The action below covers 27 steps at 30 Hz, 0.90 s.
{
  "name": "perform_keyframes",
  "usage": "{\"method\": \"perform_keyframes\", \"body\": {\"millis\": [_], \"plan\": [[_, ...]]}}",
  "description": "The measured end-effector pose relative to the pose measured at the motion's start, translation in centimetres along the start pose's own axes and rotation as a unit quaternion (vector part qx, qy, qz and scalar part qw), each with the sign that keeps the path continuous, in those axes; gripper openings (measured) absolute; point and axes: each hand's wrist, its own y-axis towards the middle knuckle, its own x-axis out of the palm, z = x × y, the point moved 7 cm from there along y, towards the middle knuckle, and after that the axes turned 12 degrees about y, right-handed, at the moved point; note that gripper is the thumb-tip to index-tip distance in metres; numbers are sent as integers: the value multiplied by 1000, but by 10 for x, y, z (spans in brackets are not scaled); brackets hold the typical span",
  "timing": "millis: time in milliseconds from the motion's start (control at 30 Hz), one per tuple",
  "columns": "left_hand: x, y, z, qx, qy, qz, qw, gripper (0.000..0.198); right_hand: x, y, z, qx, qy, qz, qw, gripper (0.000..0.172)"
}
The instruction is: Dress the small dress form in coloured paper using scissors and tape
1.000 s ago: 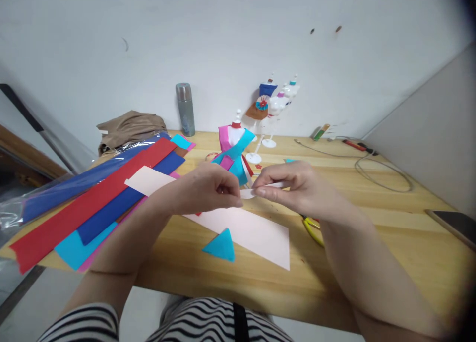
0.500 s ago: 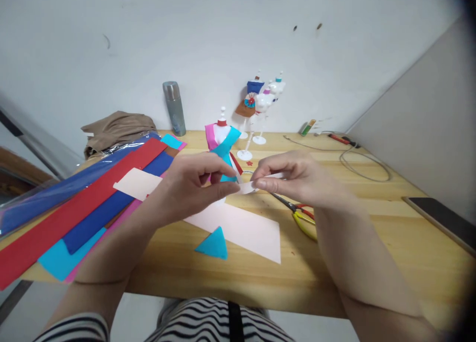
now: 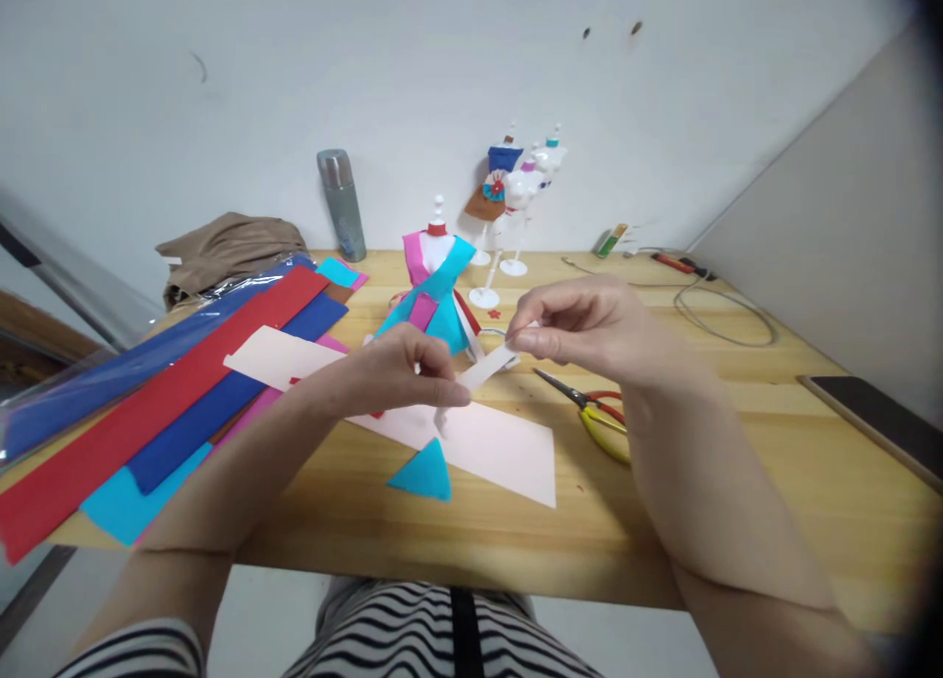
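A narrow pale strip runs between my two hands, slanting up to the right. My left hand pinches its lower end, and a short tail hangs under those fingers. The upper end is pinched between thumb and fingers of my right hand. Just behind stands a small mannequin dressed in turquoise and pink bands, with a red collar. Under the hands lies a pale pink sheet, with a turquoise triangle beside its near edge. Scissors with red and yellow handles rest near my right wrist.
Coloured strips in red, blue and turquoise spread over the left side. A flask and brown cloth stand behind them. More small mannequins are at the back. A cable and a phone-like dark slab lie right.
My hands have moved apart, the left down and slightly left, the right slightly up. More of the pale strip now shows between them, and the mannequin's skirt has come into view.
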Motion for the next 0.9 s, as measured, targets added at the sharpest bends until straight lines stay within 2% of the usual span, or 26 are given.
{"method": "perform_keyframes", "body": {"millis": [67,100,200,267,300,400,500,600,800,900], "plan": [[-10,-11,-7,-21,36,-4,999,35,1,1,2,9,-12,-28,999,44],[-22,-17,-9,-25,52,32,998,35,1,1,2,11,-24,-45,999,43],[-73,-33,-16,-63,84,227,968,29,1,1,1,-3,-64,-92,994,35],[-93,-34,-23,-80,91,286,951,44,1,0,-1,-14,-85,-111,990,31],[-97,-28,-26,-72,82,280,954,53,2,0,-2,-19,-93,-120,988,29],[-83,4,-29,14,5,156,988,59,6,0,-3,-31,-113,-136,984,27],[-70,29,-34,33,-65,116,991,51,7,0,-1,-30,-124,-137,982,27],[-64,42,-40,12,-135,150,979,46,6,0,1,-36,-126,-128,983,31],[-62,45,-38,1,-256,194,947,33,5,-1,4,-35,-127,-143,981,35],[-72,43,-46,-10,-226,241,944,33,6,-3,1,-33,-133,-157,978,37]]}}
